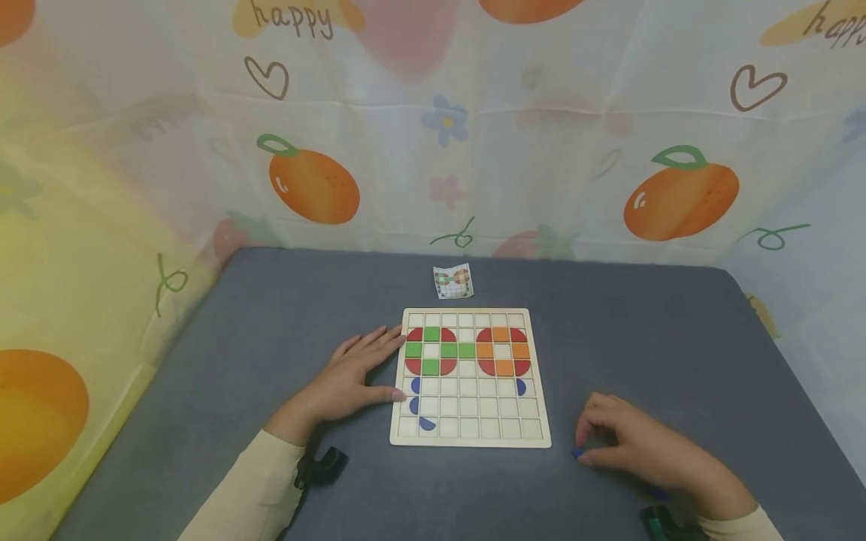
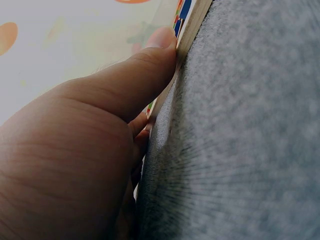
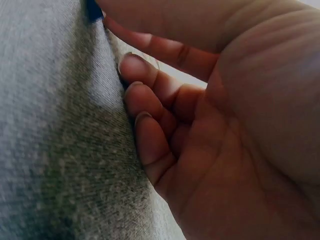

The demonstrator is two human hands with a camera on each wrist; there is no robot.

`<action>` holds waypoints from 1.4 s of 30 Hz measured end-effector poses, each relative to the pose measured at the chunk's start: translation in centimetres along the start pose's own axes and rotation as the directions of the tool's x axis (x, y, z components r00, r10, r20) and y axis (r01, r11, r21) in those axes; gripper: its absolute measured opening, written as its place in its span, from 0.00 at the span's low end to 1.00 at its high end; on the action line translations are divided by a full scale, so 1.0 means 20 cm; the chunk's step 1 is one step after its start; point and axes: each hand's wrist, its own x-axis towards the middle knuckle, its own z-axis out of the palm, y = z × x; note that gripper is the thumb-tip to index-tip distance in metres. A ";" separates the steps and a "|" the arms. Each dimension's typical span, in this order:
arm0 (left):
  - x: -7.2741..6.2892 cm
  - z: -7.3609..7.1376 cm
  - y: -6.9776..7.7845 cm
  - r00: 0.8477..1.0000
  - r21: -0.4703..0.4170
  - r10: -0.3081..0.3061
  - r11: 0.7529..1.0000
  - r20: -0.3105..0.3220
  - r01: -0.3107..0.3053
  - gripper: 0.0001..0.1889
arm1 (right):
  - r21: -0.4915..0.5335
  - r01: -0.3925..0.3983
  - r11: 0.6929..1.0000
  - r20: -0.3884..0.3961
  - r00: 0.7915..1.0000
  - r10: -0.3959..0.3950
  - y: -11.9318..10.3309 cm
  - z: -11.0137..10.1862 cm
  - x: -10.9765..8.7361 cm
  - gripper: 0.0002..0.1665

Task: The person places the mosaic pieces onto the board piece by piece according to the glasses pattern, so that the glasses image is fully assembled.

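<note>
A square wooden grid board lies on the grey table, with red, green and orange pieces forming two rings in its upper rows. Several blue half-round pieces sit in the lower cells, one of them tilted. My left hand rests along the board's left edge, fingers stretched out and thumb touching the rim. To the right of the board, my right hand pinches a small blue piece between thumb and forefinger, low over the cloth. In the right wrist view that blue piece shows only partly, at the top edge.
A small printed pattern card lies behind the board. Another blue piece is on the table beside my right wrist. Dark straps with camera mounts sit at both wrists. A fruit-printed curtain hangs along the table's far edge.
</note>
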 end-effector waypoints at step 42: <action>0.00 0.00 -0.01 1.000 0.003 -0.002 1.000 0.001 0.002 0.53 | -0.171 -0.125 0.977 -0.275 0.958 0.074 -0.02 0.09 0.07 0.13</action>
